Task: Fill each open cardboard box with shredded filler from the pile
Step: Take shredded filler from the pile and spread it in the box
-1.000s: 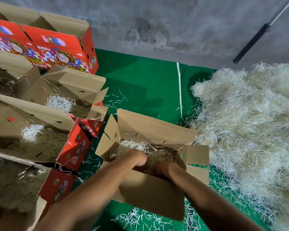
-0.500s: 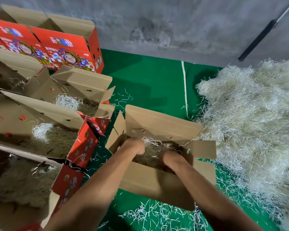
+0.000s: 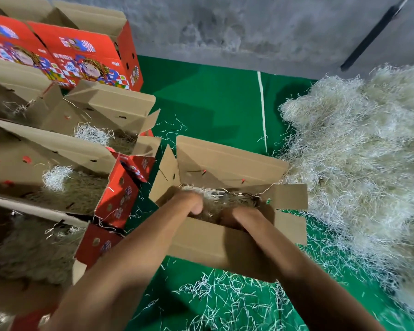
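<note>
I see both hands, left hand (image 3: 191,203) and right hand (image 3: 234,217), curled, gripping shredded filler (image 3: 221,199) inside the open box (image 3: 227,163).

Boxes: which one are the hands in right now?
The lone brown-sided box beside the filler pile; both hands are inside it. The red printed boxes at left stand untouched.

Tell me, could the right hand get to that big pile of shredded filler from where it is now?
Probably yes. The right hand is down inside the open box, and the pile lies right beside that box on the same side, with only a low flap between.
</note>
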`<state>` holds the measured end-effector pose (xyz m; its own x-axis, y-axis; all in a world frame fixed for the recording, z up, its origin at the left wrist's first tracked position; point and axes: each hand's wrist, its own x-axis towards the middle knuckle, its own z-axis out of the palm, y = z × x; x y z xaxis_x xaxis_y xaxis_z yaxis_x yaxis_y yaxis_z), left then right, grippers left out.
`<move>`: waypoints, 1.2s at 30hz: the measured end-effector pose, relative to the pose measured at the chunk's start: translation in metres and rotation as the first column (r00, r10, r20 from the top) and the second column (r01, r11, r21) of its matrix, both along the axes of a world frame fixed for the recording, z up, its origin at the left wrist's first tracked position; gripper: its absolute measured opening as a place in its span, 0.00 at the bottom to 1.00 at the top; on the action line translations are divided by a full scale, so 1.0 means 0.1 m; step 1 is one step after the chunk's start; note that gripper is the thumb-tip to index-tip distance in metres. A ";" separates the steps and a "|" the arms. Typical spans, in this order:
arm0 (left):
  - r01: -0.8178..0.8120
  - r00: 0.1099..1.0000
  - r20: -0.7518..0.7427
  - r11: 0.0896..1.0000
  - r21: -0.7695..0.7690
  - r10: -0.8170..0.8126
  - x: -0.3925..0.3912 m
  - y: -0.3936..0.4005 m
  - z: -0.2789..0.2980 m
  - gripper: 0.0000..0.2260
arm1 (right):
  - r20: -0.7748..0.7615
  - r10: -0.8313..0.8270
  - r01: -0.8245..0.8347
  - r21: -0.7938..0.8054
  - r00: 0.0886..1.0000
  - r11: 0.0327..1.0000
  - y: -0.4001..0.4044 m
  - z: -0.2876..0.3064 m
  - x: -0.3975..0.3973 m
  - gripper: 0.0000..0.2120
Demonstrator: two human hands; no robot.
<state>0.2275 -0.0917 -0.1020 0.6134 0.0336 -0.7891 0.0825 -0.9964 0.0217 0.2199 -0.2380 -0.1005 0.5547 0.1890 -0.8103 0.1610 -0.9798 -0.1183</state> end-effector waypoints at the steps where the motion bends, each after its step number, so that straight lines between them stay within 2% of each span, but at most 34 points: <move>1: -0.004 1.000 -0.026 1.000 0.003 0.005 -0.03 0.02 0.01 0.20 | -0.027 0.006 -0.006 0.012 1.000 1.000 0.00 -0.02 -0.02 0.21; 4: -0.072 0.995 0.060 0.993 -0.095 0.078 0.13 0.04 0.13 0.21 | 0.049 -0.006 0.004 0.035 0.999 0.999 -0.05 0.03 0.08 0.18; 6: -0.039 0.988 0.141 0.985 -0.167 0.063 0.12 -0.06 0.19 0.18 | 0.128 -0.055 0.040 0.113 0.990 0.993 0.02 0.02 0.15 0.15; 8: 0.044 0.995 0.093 0.992 -0.121 -0.032 -0.02 -0.21 0.16 0.15 | 0.143 0.013 -0.014 0.005 0.990 1.000 0.15 -0.04 0.10 0.17; 9: 0.102 0.994 0.037 0.993 -0.066 -0.100 -0.09 -0.26 0.09 0.17 | 0.135 0.122 -0.117 -0.043 0.983 0.992 0.19 -0.10 0.06 0.19; 11: 0.144 0.989 -0.019 0.990 -0.003 -0.144 -0.13 -0.26 0.09 0.19 | 0.117 0.118 -0.119 0.005 0.986 0.993 0.14 -0.07 0.01 0.21; 12: 0.130 0.991 0.017 0.991 -0.019 -0.130 -0.08 -0.24 0.12 0.18 | 0.089 0.060 -0.066 0.074 0.994 0.995 0.09 0.03 0.02 0.19; 14: 0.058 0.994 0.100 0.995 -0.082 -0.049 0.02 -0.17 0.16 0.13 | 0.166 -0.018 -0.005 0.139 0.986 0.990 -0.04 0.07 0.16 0.15; 16: 0.050 0.995 0.089 0.996 -0.067 -0.044 0.05 -0.12 0.19 0.11 | 0.232 -0.086 0.061 0.114 0.969 0.992 -0.11 -0.03 0.29 0.16; 17: 0.059 0.998 0.027 0.998 -0.028 -0.058 0.05 -0.09 0.17 0.13 | 0.212 -0.094 0.080 0.076 0.973 0.994 -0.14 -0.05 0.29 0.17; 19: 0.121 0.989 -0.094 0.992 0.044 -0.117 0.01 -0.05 0.11 0.17 | 0.047 -0.099 0.099 0.020 0.994 0.995 -0.15 -0.08 0.21 0.23; 21: 0.075 0.995 -0.076 0.997 0.037 -0.072 0.08 -0.03 0.14 0.22 | 0.049 -0.085 0.082 0.060 0.995 0.995 -0.19 -0.08 0.17 0.29; 23: 0.006 1.000 0.022 1.000 0.013 -0.006 0.16 -0.05 0.22 0.23 | 0.149 -0.094 0.077 0.120 0.984 0.990 -0.20 -0.07 0.21 0.22; 25: -0.029 0.998 0.058 1.000 -0.001 0.029 0.16 -0.06 0.20 0.22 | 0.248 -0.092 0.071 0.094 0.964 0.993 -0.21 -0.09 0.20 0.18; 29: 0.041 0.998 -0.061 0.995 0.094 -0.035 0.01 0.01 0.14 0.22 | 0.078 -0.082 0.080 0.022 0.994 0.997 -0.25 -0.07 0.09 0.18; 31: 0.011 1.000 0.019 0.999 0.037 -0.012 0.06 0.00 0.14 0.19 | 0.110 -0.038 0.035 0.024 0.993 0.999 -0.23 -0.08 0.08 0.17; 33: -0.013 0.981 0.191 0.997 -0.079 0.028 0.09 -0.07 0.13 0.16 | 0.221 -0.033 0.028 0.029 0.975 0.999 -0.16 -0.11 0.10 0.17; 34: -0.016 0.973 0.227 0.992 -0.128 0.045 0.07 -0.10 0.13 0.18 | 0.271 -0.037 0.031 0.023 0.962 0.999 -0.12 -0.13 0.08 0.18; 36: 0.026 0.990 0.144 0.990 -0.139 -0.005 0.00 -0.13 0.10 0.19 | 0.232 -0.022 0.021 0.004 0.972 1.000 -0.10 -0.16 0.02 0.17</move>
<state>0.2274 -0.1045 -0.0919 0.7196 -0.0814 -0.6896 0.0532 -0.9837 0.1716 0.2219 -0.2480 -0.1163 0.7315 0.1761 -0.6587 0.1631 -0.9832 -0.0818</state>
